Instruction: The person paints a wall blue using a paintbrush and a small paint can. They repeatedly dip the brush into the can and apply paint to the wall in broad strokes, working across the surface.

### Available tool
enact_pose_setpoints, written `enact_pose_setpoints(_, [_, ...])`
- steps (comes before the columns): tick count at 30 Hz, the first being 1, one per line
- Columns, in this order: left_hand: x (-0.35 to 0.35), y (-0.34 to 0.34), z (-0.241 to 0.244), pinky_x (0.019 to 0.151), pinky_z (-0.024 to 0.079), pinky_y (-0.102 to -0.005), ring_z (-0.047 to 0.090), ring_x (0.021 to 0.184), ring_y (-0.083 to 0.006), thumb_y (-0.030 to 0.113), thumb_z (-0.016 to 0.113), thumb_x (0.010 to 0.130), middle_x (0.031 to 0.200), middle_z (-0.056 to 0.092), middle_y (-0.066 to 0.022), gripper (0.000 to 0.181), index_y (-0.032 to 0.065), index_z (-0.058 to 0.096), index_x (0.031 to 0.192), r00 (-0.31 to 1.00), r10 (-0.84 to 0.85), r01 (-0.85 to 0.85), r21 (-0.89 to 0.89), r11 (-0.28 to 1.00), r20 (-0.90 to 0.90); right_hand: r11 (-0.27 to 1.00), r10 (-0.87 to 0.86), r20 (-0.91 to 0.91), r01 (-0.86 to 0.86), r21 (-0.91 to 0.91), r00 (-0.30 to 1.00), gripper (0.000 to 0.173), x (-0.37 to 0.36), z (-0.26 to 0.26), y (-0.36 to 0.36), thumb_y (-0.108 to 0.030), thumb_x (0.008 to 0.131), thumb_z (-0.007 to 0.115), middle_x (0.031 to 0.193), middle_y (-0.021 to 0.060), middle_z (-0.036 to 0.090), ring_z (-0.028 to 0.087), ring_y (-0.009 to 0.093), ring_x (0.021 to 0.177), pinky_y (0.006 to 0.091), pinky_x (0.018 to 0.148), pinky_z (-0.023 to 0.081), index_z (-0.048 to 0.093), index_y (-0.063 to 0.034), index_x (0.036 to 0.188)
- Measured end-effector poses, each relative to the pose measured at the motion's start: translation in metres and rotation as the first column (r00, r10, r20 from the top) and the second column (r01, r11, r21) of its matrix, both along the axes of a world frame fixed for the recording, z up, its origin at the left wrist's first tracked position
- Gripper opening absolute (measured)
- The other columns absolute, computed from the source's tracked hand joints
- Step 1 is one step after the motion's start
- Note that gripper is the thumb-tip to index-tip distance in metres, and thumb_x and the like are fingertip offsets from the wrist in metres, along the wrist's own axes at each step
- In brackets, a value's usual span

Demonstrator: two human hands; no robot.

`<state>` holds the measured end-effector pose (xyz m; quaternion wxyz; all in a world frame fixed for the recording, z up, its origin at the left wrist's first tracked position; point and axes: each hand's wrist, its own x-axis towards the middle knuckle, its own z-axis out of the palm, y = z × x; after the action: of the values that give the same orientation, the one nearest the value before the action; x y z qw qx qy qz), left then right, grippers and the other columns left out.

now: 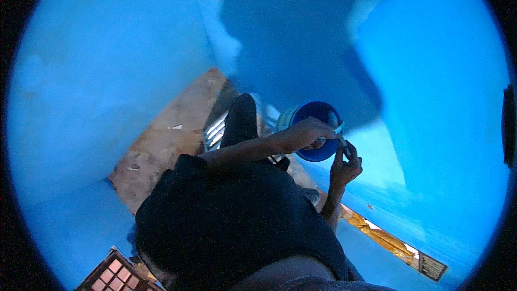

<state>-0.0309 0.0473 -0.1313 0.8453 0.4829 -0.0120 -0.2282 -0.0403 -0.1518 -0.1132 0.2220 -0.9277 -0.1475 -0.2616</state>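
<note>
A bucket (pixel 286 117) with a deep blue inside and a pale outer wall is in front of me, beside the blue wall. My left hand (pixel 309 132) reaches across its mouth, fingers closed on a small pale strip (pixel 339 127). At the bucket's right rim, my right hand (pixel 346 165) pinches the lower end of a small item (pixel 344 144) that meets the strip. Whether strip and item are one piece, I cannot tell. How the bucket is held up is hidden.
Blue walls (pixel 436 101) surround me, one with a large darker area (pixel 299 36). White slats (pixel 215 132) show beside my dark-clothed knee (pixel 242 117). Scraps (pixel 175 127) lie on the brown floor (pixel 149 157). A paned door (pixel 115 275) and a yellow curtain (pixel 377 236) appear low.
</note>
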Motion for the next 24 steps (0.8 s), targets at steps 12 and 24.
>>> enact_pose_setpoints(12, [-0.018,0.031,0.042,0.048,0.031,-0.0239,0.042,0.051,-0.0070,0.031,0.054,0.094,0.062,0.050,0.0042,0.039,-0.0005,0.064,0.114,0.994,0.076,-0.079,-0.032,0.996,-0.077,0.911,0.180,-0.620,0.109,0.399,0.764,0.026,-0.017,0.014,0.038,-0.016,0.081,0.073,0.083,0.0169,0.072,0.069,0.019,0.074,0.0329,0.067,0.054,0.071,0.0058,0.095])
enact_pose_setpoints(24, [-0.027,0.055,0.042,0.060,0.047,-0.0297,0.056,0.064,-0.0104,0.014,0.060,0.087,0.080,0.060,-0.0013,0.039,0.0230,0.066,0.125,0.998,-0.053,0.042,0.283,0.958,0.031,0.975,0.171,-0.181,-0.139,0.175,0.968,0.024,-0.016,0.000,0.028,-0.015,0.075,0.076,0.084,0.0125,0.071,0.068,0.028,0.081,0.0424,0.069,0.049,0.069,-0.0041,0.096])
